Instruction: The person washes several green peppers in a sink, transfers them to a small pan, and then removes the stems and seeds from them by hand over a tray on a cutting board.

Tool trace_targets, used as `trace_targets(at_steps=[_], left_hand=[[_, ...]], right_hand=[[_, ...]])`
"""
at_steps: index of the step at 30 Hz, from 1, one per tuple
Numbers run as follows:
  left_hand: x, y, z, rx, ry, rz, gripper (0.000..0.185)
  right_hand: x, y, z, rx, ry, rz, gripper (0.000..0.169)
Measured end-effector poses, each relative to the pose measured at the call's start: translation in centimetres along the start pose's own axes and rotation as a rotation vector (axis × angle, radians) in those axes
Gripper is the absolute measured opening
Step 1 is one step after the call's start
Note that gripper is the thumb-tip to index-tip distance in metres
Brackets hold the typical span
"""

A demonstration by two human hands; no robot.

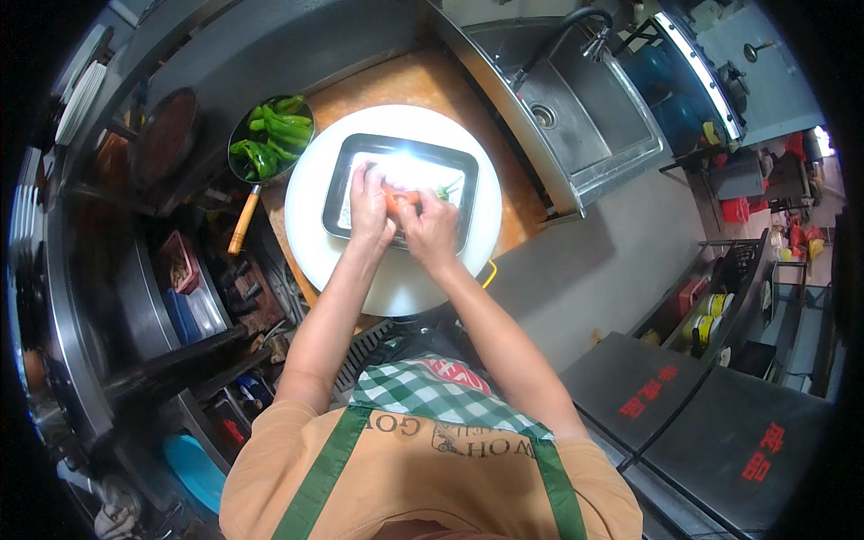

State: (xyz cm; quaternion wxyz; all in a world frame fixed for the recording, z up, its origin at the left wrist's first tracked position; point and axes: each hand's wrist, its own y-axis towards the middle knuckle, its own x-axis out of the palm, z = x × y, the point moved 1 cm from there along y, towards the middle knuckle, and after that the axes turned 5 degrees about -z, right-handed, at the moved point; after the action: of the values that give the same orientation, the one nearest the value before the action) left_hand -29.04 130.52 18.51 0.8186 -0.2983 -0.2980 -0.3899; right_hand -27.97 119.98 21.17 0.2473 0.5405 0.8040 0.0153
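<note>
Both hands meet over a dark-rimmed rectangular tray [472,169] that lies on a round white board [307,202]. My left hand [370,206] grips one end of an orange-red vegetable [398,200], probably a carrot or a pepper. At its other end, my right hand [430,223] has its fingers closed around it. Some green stems [445,191] show just beyond my right hand. Glare hides much of the tray's inside. To the left of the board, a wooden-handled pan or strainer [244,223] holds several green peppers [283,131].
A stainless steel sink [574,115] with a black faucet [560,40] stands at the upper right, behind a metal partition [506,101]. Shelving with a pink basket [181,263] is at the left. Dark lidded cabinets [736,432] stand at the lower right.
</note>
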Motion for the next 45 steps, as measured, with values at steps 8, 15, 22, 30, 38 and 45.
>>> trace_targets(at_steps=[8,15,22,30,38,45], left_hand=[[-1.5,0.4,1.8,0.081,0.045,-0.099,0.038],[-1.2,-1.3,4.5,-0.174,0.506,-0.258,0.088],[-2.5,-0.5,2.8,0.125,0.956,-0.207,0.082],[-2.3,-0.2,2.0,0.321,1.161,-0.139,0.064],[-4.3,0.7,2.8,0.043,0.669,-0.289,0.044],[-2.8,-0.1,5.2,0.039,0.786,-0.467,0.025]], right_hand=[[-0.3,1.3,0.0,0.589,0.333,-0.327,0.026],[0.0,0.6,2.1,0.066,-0.249,-0.236,0.028],[1.7,-0.2,1.4,0.020,-0.440,-0.297,0.023],[1.7,0.5,4.0,-0.029,-0.294,-0.240,0.017],[-1.1,2.0,3.2,0.570,0.420,-0.565,0.029],[-2.5,3.3,4.2,0.736,0.794,-0.652,0.031]])
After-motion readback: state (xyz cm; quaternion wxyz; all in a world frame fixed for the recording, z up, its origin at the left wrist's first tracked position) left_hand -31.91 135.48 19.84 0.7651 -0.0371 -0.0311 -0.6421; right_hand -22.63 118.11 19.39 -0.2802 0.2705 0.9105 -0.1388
